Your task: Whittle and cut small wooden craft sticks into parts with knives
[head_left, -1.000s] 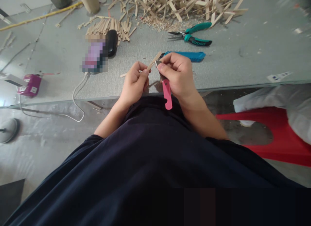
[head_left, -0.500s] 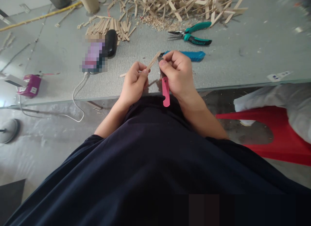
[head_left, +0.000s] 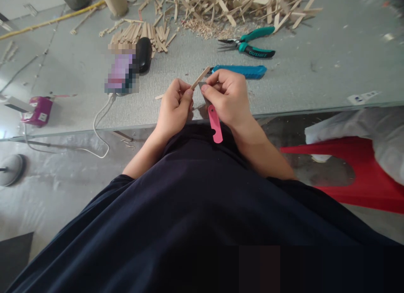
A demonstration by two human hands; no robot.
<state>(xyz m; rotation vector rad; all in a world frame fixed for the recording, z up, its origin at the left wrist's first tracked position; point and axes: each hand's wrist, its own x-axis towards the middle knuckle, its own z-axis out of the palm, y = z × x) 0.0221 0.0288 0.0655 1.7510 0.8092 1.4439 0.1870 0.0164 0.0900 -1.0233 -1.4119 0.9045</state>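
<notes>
Between the thumb and fingers of my left hand (head_left: pixel 176 106) is a flat wooden craft stick (head_left: pixel 200 77), slanting up to the right. My right hand (head_left: pixel 229 95) pinches the metal blade of a small folding knife with a pink handle (head_left: pixel 215 124); the handle hangs down toward my lap. The blade's edge lies close to the stick, but whether they touch I cannot tell. Just beyond my right hand a blue utility knife (head_left: pixel 241 71) rests on the table. Another stick end (head_left: pixel 160 97) shows left of my left hand.
Pliers with green and black handles (head_left: pixel 249 43) lie farther back. Behind them are a large heap of wooden sticks (head_left: pixel 240 7), shavings (head_left: pixel 205 29) and a smaller stick pile (head_left: pixel 145 32). A phone (head_left: pixel 121 72) with a cable and a black case (head_left: pixel 144 55) sit left. A red stool (head_left: pixel 362 171) stands right.
My right hand has drawn slightly down and left along the stick, and the pink handle has swung lower. My left hand and the stick stay nearly in place.
</notes>
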